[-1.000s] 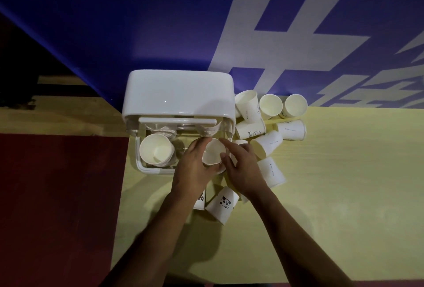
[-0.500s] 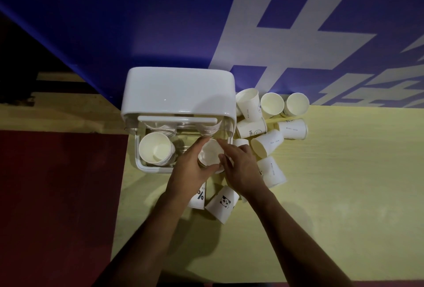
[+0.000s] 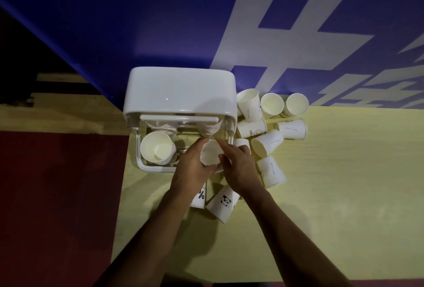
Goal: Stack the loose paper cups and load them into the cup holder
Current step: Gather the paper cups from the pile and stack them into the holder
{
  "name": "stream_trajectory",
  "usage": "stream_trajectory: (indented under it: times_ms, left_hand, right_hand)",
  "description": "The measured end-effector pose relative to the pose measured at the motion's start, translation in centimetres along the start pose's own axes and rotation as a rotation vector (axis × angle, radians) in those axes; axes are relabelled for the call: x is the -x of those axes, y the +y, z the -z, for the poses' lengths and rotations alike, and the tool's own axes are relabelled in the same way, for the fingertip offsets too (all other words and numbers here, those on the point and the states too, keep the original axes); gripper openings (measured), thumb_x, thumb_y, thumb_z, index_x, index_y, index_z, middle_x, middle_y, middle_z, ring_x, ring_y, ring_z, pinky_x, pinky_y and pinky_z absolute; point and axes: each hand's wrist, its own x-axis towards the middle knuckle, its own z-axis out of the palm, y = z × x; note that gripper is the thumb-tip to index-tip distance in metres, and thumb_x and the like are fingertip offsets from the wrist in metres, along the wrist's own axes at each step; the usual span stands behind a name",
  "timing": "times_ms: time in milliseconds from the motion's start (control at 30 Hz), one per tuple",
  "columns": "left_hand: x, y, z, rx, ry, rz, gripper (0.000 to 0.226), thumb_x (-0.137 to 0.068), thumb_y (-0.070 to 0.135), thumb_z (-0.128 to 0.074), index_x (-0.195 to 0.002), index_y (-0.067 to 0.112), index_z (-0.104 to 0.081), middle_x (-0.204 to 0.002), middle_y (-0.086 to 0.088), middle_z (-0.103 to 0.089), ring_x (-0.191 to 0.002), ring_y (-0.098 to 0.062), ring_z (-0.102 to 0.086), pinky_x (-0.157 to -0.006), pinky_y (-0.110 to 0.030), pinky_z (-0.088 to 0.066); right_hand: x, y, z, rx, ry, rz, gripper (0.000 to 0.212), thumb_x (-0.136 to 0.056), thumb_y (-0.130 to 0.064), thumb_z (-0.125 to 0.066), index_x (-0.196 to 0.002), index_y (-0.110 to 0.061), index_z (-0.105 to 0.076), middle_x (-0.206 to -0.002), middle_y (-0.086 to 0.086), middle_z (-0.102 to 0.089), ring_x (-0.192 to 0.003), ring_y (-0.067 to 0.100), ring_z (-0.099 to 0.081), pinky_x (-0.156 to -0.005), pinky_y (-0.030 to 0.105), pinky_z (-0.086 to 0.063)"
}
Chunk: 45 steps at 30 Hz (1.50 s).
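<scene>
Letters "HEL" stand on a fallen cup (image 3: 251,128) just beyond the right hand (image 3: 238,167). A "%" sign marks a second cup (image 3: 200,197) under the left hand (image 3: 195,167). Smaller print on neighbouring cups (image 3: 292,128) and the wall's (image 3: 137,22) large white strokes cannot be read.

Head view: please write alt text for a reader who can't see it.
The left hand and right hand hold a paper cup at the right slot of a white cup holder; its left slot carries a stack of cups. Loose cups lie scattered on the yellow table, right of the holder and in front of it.
</scene>
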Motion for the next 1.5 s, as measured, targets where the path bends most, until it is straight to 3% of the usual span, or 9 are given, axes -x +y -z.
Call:
stream_trajectory:
  times_ms: [200, 367, 533, 667, 767, 867, 1000, 1267, 1500]
  left_hand:
    - [-0.2, 0.1, 0.3, -0.019, -0.014, -0.025, 0.071, -0.081, 0.032, -0.085, -0.142, 0.032, -0.049, -0.130, 0.008, -0.066, -0.108, -0.005, -0.057, -0.087, -0.022, -0.047]
    - [-0.3, -0.1, 0.2, -0.028, -0.031, -0.058, 0.078, -0.077, 0.028, -0.087, -0.144, 0.030, -0.047, -0.136, 0.007, -0.061, -0.121, -0.013, -0.058, -0.092, -0.024, -0.046]
    - [0.9, 0.6, 0.3, -0.102, 0.104, -0.168, 0.079, -0.072, 0.060, -0.084, -0.136, 0.028, -0.049, -0.141, 0.011, -0.048, -0.129, -0.011, -0.043, -0.092, -0.028, -0.047]
    - [3.4, 2.7, -1.1, -0.128, 0.265, -0.297, 0.065, -0.081, 0.055, -0.069, -0.130, 0.013, -0.057, -0.135, -0.001, -0.051, -0.126, -0.023, -0.048, -0.091, -0.034, -0.052]
    - [3.9, 5.9, -3.8, -0.129, 0.217, -0.331, 0.064, -0.080, 0.054, -0.066, -0.130, 0.014, -0.058, -0.134, 0.000, -0.051, -0.126, -0.020, -0.047, -0.093, -0.031, -0.049]
    - [2.0, 9.7, -6.8, -0.092, 0.115, -0.346, 0.065, -0.080, 0.052, -0.067, -0.133, 0.018, -0.053, -0.136, 0.002, -0.050, -0.125, -0.017, -0.048, -0.090, -0.032, -0.052]
    - [-2.5, 13.9, -11.3, -0.192, 0.084, -0.425, 0.069, -0.083, 0.049, -0.071, -0.139, 0.017, -0.048, -0.140, -0.002, -0.050, -0.126, -0.020, -0.050, -0.092, -0.031, -0.053]
    - [-13.1, 19.3, -20.0, -0.577, 0.060, -0.268, 0.085, -0.081, 0.064, -0.071, -0.145, 0.016, -0.042, -0.147, -0.006, -0.051, -0.130, -0.025, -0.049, -0.106, -0.038, -0.045]
    - [-14.9, 20.2, -23.1, -0.768, 0.149, -0.211, 0.064, -0.087, 0.051, -0.071, -0.133, 0.013, -0.051, -0.135, -0.009, -0.058, -0.121, -0.027, -0.049, -0.102, -0.040, -0.040]
  right_hand:
    - [-0.3, -0.1, -0.4, -0.037, 0.033, 0.001, 0.046, -0.105, -0.026, -0.052, -0.151, -0.032, -0.049, -0.121, -0.007, -0.071, -0.096, 0.017, -0.042, -0.083, 0.044, -0.044]
    - [0.4, -0.1, -0.1, -0.053, 0.025, 0.030, 0.047, -0.105, -0.039, -0.048, -0.152, -0.033, -0.045, -0.110, -0.007, -0.072, -0.096, 0.019, -0.046, -0.083, 0.045, -0.046]
    - [1.9, 1.2, 2.5, -0.214, 0.235, 0.031, 0.039, -0.107, -0.035, -0.050, -0.144, -0.026, -0.058, -0.111, -0.003, -0.071, -0.101, 0.015, -0.059, -0.087, 0.033, -0.049]
    - [3.4, 4.4, 6.5, -0.300, 0.394, -0.137, 0.025, -0.104, -0.029, -0.057, -0.122, -0.021, -0.072, -0.107, -0.011, -0.071, -0.092, 0.009, -0.063, -0.076, 0.030, -0.051]
    - [3.5, 8.2, 9.3, -0.286, 0.434, -0.295, 0.020, -0.102, -0.026, -0.061, -0.116, -0.019, -0.074, -0.103, -0.012, -0.072, -0.081, -0.002, -0.061, -0.070, 0.014, -0.043]
    - [2.6, 11.8, 11.7, -0.343, 0.461, -0.461, 0.029, -0.101, -0.030, -0.062, -0.125, -0.015, -0.070, -0.101, -0.006, -0.071, -0.082, 0.006, -0.065, -0.074, 0.021, -0.043]
    - [1.5, 15.0, 14.2, -0.390, 0.435, -0.535, 0.034, -0.100, -0.031, -0.063, -0.130, -0.015, -0.067, -0.095, -0.012, -0.066, -0.091, 0.018, -0.066, -0.079, 0.025, -0.041]
    - [1.0, 20.0, 15.8, -0.431, 0.332, -0.550, 0.036, -0.098, -0.037, -0.066, -0.131, -0.022, -0.066, -0.098, -0.016, -0.069, -0.079, 0.005, -0.068, -0.070, 0.020, -0.048]
    - [1.2, 23.3, 16.4, -0.466, 0.186, -0.543, 0.041, -0.098, -0.038, -0.066, -0.137, -0.022, -0.062, -0.105, -0.017, -0.068, -0.079, -0.001, -0.066, -0.067, 0.009, -0.046]
